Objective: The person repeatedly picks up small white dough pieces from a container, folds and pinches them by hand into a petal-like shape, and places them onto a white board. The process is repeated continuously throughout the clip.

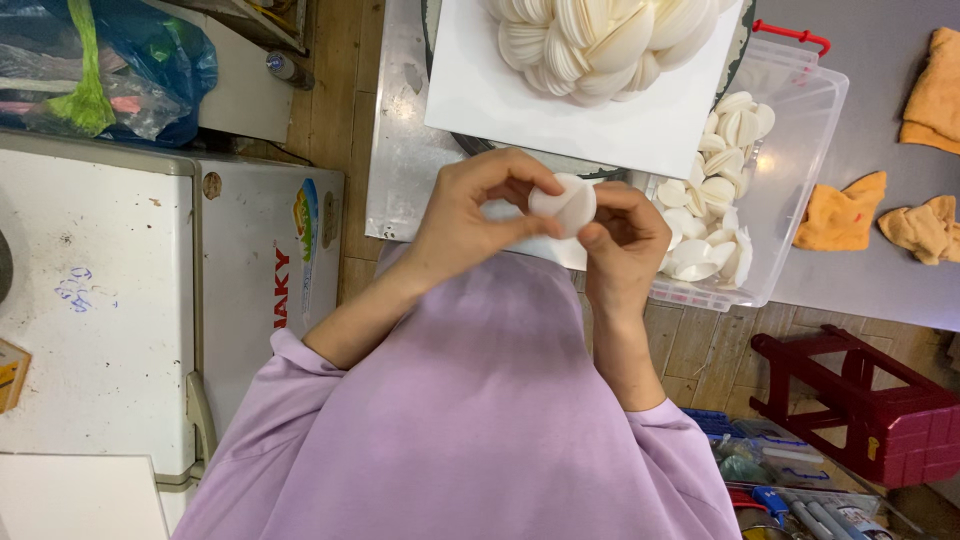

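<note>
Over the steel table (pixel 400 150), both hands' fingers (pixel 520 190) pinch a round, white, creased disc (pixel 562 205).

One camera sits on the person's head and looks straight down, close above both hands, the left hand (pixel 465 215) and the right hand (pixel 622 240).

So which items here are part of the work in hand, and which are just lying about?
In use:
left hand
right hand
white disc
clear tub of discs
white board with layered discs

Lying about:
orange cloths
red stool
white chest
plastic bags
</note>
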